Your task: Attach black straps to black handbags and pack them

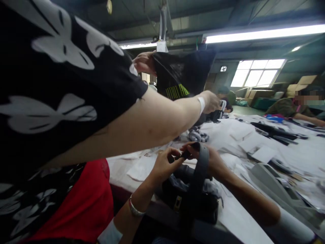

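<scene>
My left hand (165, 164), with a bracelet on the wrist, is closed in a pinch on the end of a black strap. Opposite it, my right hand (194, 150) grips the same strap, its fingers partly hidden behind the raised loop of a handle (203, 159). Below both hands a black handbag (195, 203) sits at the table edge. It has a gold-coloured metal fitting (178, 203) on its front and some clear plastic wrap around its top. What exactly joins at the strap's end is too dark to make out.
A co-worker's arm (162, 115) reaches across above my hands from the left. Beyond it is a black sheet-like bag (182, 71) with yellow-green lettering. White sheets and dark strap pieces cover the table (228, 135). A grey tray (276, 186) lies at right, and other people sit farther back.
</scene>
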Tool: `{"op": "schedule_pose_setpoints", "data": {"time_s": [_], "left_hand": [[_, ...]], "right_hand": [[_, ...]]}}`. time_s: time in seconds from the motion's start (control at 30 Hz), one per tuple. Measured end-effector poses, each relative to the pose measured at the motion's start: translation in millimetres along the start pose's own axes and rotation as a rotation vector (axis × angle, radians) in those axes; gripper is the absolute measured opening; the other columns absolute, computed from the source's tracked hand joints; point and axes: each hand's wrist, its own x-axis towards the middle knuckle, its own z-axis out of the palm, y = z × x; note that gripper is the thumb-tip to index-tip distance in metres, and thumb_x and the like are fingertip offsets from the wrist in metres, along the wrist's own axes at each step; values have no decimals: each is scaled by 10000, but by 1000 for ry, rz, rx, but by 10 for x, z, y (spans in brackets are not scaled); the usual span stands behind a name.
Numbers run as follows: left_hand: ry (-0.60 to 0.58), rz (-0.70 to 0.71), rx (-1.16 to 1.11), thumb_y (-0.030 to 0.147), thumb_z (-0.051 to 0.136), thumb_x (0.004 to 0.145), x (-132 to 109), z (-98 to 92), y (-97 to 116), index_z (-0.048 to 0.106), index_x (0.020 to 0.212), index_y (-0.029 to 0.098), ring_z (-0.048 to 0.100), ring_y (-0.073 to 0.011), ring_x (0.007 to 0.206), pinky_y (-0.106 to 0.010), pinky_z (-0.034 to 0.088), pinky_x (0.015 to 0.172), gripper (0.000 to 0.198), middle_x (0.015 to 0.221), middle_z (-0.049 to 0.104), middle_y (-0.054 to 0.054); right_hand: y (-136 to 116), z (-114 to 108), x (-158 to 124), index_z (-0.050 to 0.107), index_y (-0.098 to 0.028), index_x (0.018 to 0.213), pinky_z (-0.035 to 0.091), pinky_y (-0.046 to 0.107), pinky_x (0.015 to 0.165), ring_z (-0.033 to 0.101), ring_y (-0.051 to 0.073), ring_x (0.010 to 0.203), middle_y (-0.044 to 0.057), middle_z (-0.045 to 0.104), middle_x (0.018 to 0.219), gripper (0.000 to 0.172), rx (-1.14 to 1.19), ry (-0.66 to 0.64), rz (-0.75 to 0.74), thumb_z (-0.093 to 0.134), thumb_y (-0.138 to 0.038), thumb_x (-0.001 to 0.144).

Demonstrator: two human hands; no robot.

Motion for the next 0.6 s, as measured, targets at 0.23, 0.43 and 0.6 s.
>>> {"op": "schedule_pose_setpoints", "data": {"time_s": [0.23,0.43,0.6], "left_hand": [[-102,83,-54,334,836,678,-113,-135,-2,654,1043,181,650,-184,833,-273,483,753,436,907,696,-33],[17,97,-63,354,765,773,-143,-96,-104,701,1079,183,646,-212,943,-298,494,825,357,1029,707,-72],[20,97,-107,341,748,795,-130,-74,-87,709,1070,189,654,-209,956,-306,489,867,316,1030,716,-63]], "right_hand": [[-313,-602,262,763,-190,888,439,227,509,592,154,658,62,714,851,334,-34,-226,85,664,-503,826],[-259,-956,305,714,-203,746,429,243,518,535,101,587,36,683,863,299,412,-179,30,886,-383,579],[-213,-1029,316,707,-220,735,449,387,736,637,171,778,45,720,874,350,400,125,-171,829,-529,627]]}}
